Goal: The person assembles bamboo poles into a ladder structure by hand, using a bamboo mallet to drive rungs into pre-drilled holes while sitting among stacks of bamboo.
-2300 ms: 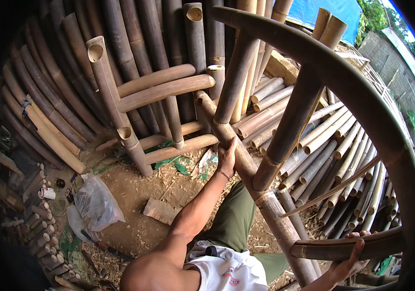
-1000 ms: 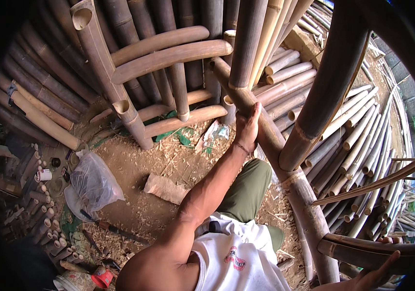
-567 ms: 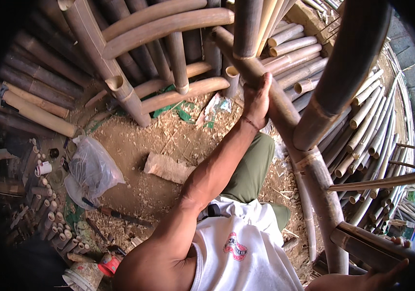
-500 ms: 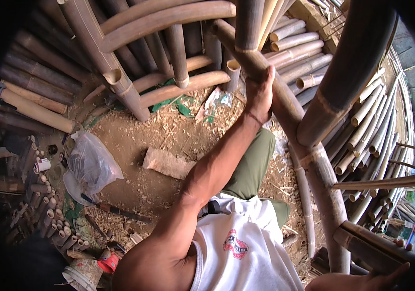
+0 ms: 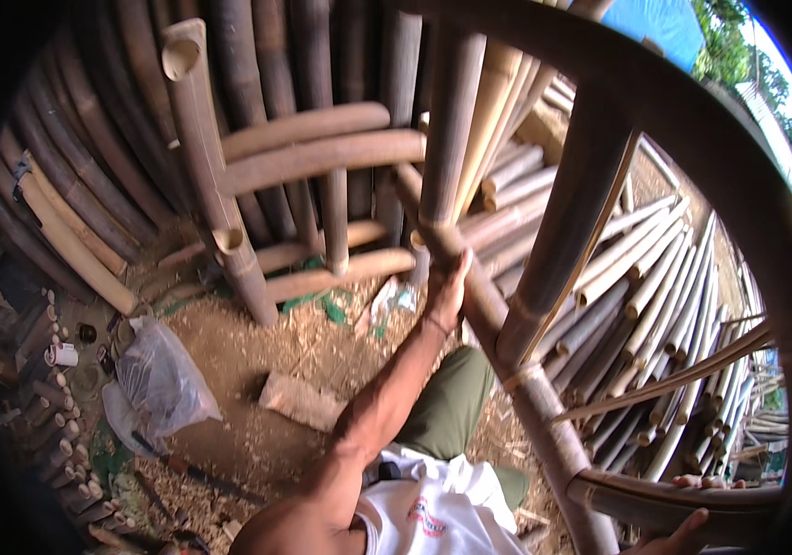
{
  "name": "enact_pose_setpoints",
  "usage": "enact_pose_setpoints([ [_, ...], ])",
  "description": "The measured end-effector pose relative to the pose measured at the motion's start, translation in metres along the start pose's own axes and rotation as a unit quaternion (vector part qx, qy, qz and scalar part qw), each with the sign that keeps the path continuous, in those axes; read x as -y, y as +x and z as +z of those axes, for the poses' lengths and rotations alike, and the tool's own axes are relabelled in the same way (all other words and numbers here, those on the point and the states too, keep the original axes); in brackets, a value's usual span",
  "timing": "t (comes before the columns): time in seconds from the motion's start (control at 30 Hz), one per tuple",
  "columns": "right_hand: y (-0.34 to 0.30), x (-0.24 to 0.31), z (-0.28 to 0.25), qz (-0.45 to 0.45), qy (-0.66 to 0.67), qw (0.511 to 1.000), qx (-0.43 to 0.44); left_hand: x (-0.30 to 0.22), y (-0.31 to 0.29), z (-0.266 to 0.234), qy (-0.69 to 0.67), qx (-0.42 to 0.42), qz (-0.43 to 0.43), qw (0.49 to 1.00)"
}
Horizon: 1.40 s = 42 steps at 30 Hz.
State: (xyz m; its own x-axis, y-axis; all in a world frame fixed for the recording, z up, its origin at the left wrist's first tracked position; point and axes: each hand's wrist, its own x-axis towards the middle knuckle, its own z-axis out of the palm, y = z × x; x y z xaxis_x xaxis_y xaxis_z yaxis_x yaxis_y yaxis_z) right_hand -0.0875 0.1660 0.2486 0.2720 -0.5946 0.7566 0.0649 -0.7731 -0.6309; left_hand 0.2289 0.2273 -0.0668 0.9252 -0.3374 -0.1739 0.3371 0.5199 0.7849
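Observation:
A large bamboo frame fills the right side, its thick lower pole (image 5: 544,413) running diagonally from the upper middle down to the bottom edge. My left hand (image 5: 450,291) is closed round this pole, below an upright bamboo post (image 5: 451,129). Another upright (image 5: 558,231) joins the pole further along and meets a dark curved top rail (image 5: 692,102). At the lower right, a short bamboo crosspiece (image 5: 664,499) sticks out from the pole. My right hand (image 5: 683,534) grips it, thumb on the near side and fingertips showing over the far side; the palm is mostly hidden.
Another bamboo frame with curved rails (image 5: 322,159) stands ahead against tall dark poles (image 5: 276,74). Cut bamboo lengths (image 5: 664,277) are piled at right. A clear plastic bag (image 5: 167,375), a flat wood piece (image 5: 300,401) and a long blade (image 5: 211,479) lie on the shaving-strewn ground.
My view has tilted upward, bringing the curved top rail, a blue sheet and greenery into sight. Both hands keep their hold, and the frame appears shifted lower and leftward in the picture.

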Motion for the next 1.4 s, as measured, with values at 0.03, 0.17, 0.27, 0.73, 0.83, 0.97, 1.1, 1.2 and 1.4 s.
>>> enact_pose_setpoints([
  [0.03,0.001,0.003,-0.008,0.003,0.006,1.0,0.019,0.008,0.002,0.0,0.004,-0.018,0.016,1.0],
  [0.17,0.012,0.005,-0.007,0.003,0.017,0.998,0.055,0.017,0.012,0.005,-0.04,-0.116,0.059,0.991],
  [0.27,0.031,-0.031,-0.03,0.068,0.033,0.995,0.066,-0.004,0.002,0.017,-0.052,-0.129,0.045,0.989],
  [0.73,0.059,-0.077,-0.151,0.236,0.008,0.968,-0.09,0.018,-0.087,0.062,-0.022,-0.061,-0.017,0.998],
  [0.83,0.052,-0.127,-0.241,0.275,0.0,0.939,-0.205,0.01,-0.125,0.086,-0.099,0.08,-0.204,0.971],
  [0.97,0.057,-0.14,-0.275,0.233,0.049,0.948,-0.211,0.024,-0.108,0.132,-0.088,0.295,-0.383,0.871],
  [1.1,0.03,-0.211,-0.329,0.185,0.001,0.967,-0.172,0.108,-0.107,0.189,-0.042,0.2,-0.464,0.862],
  [1.2,-0.008,-0.227,-0.332,0.153,-0.071,0.977,-0.128,0.189,-0.121,0.199,0.072,0.104,-0.454,0.882],
  [1.4,-0.117,-0.254,-0.414,0.335,-0.114,0.918,-0.179,0.319,-0.204,0.127,0.098,0.028,-0.504,0.858],
])
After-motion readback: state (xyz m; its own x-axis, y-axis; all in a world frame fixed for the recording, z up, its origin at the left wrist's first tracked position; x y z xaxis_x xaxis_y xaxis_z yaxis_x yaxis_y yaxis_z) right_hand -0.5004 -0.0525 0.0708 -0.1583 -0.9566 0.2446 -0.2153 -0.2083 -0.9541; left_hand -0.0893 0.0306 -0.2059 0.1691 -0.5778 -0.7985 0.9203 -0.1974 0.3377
